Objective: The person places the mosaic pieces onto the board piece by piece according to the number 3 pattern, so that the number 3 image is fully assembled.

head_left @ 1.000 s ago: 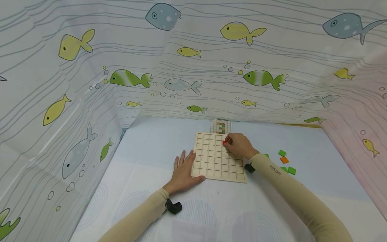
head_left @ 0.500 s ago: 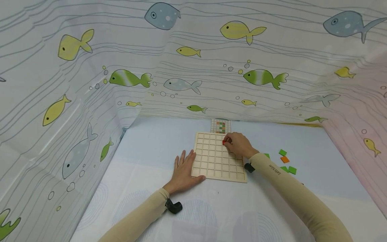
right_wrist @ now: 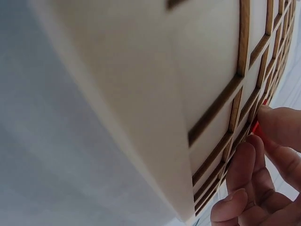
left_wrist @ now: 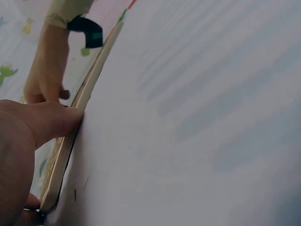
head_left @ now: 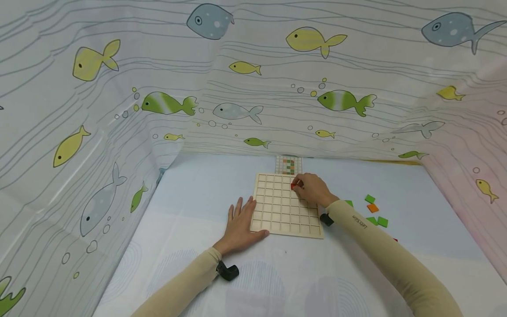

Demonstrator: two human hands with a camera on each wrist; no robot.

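A pale wooden grid board (head_left: 273, 211) lies flat on the table. My left hand (head_left: 239, 231) rests against its left side with fingers spread, and the thumb presses on the near edge, as the left wrist view also shows. Over the far right part of the board, my right hand (head_left: 314, 190) pinches a small red square tile (head_left: 293, 186) between thumb and fingers. In the right wrist view the red tile (right_wrist: 255, 127) sits at the grid, mostly hidden by the fingertips; whether it lies inside a cell I cannot tell.
Right of the board lie several loose tiles: green tiles (head_left: 382, 221), an orange tile (head_left: 372, 208) and a red tile (head_left: 395, 240) partly behind the right sleeve. Beyond the board is a small card (head_left: 282, 165) printed with a coloured grid. A fish-patterned curtain (head_left: 253, 88) surrounds the table.
Both hands, the board and the red tile stay practically in place. The head view has shifted very slightly.
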